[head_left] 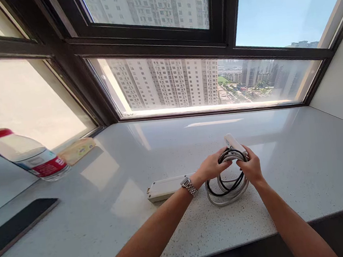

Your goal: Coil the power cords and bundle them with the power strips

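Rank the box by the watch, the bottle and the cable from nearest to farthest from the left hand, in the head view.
From the left hand:
1. Cable: in its grasp.
2. Box: just left, partly behind the forearm.
3. Bottle: far left, by the window.

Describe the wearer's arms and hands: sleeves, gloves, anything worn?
No gloves on the left hand or right hand, and no sleeves on the visible forearms. A silver-toned watch with a metal link band sits on the left wrist; its dial is too small to read. Nothing shows on the right wrist.
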Tool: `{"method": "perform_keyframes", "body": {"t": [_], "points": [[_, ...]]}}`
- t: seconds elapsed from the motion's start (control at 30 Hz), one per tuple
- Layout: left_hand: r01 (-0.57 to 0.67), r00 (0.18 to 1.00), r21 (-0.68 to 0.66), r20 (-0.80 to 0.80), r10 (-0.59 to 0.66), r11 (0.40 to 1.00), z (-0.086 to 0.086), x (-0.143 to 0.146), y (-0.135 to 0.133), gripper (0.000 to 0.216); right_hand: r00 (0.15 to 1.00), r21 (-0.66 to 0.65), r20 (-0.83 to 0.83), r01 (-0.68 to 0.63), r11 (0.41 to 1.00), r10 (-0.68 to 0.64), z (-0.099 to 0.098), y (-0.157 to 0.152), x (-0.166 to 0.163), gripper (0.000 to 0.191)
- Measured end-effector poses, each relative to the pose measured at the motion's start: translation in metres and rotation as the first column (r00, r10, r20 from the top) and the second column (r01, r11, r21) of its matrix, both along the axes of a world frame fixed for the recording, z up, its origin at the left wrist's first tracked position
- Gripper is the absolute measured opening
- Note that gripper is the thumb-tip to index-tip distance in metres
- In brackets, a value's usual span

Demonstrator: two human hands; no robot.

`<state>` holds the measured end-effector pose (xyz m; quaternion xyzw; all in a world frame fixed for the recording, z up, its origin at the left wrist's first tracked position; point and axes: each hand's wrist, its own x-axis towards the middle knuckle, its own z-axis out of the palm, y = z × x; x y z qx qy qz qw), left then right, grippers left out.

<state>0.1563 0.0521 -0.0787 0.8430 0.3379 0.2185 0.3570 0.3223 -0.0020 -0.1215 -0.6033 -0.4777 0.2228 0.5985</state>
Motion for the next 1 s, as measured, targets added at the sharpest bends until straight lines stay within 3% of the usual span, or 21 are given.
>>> {"method": "perform_keyframes", "body": {"t": [0.23,0.4,0.53,0.67,0.8,1.0], "points": [[-0.015,0.991,0.134,-0.13,0.033,0.991,0.003,0.005,0.002,0.061,0.995,0.034,0.095,0.027,0.999,-0.03,0.003,-0.001,0.0,0.062],[0.043,0.985,0.026,-0.165,-0.038,0.999,0.009,0.006,0.006,0.041,0.988,0.027,0.153,-0.011,1.0,0.007,0.008,-0.002,0.006,0.062],[0.137,0.984,-0.114,-0.094,-0.148,0.984,0.007,0.003,0.01,0.028,0.984,-0.027,0.148,-0.094,0.995,0.097,0.01,-0.002,0.012,0.065],[0.252,0.968,-0.356,0.11,-0.228,0.9,0.004,0.001,0.009,0.026,0.984,-0.075,0.075,-0.154,0.985,0.159,0.009,0.001,0.018,0.067],[0.428,0.887,-0.494,0.391,-0.246,0.757,-0.004,0.002,0.005,0.053,0.988,-0.117,0.002,-0.154,0.981,0.156,0.007,0.002,0.024,0.067],[0.4,0.885,-0.591,0.447,-0.127,0.701,-0.02,0.003,0.003,0.069,0.995,-0.15,0.023,-0.092,0.984,0.097,0.009,0.001,0.025,0.066]]}}
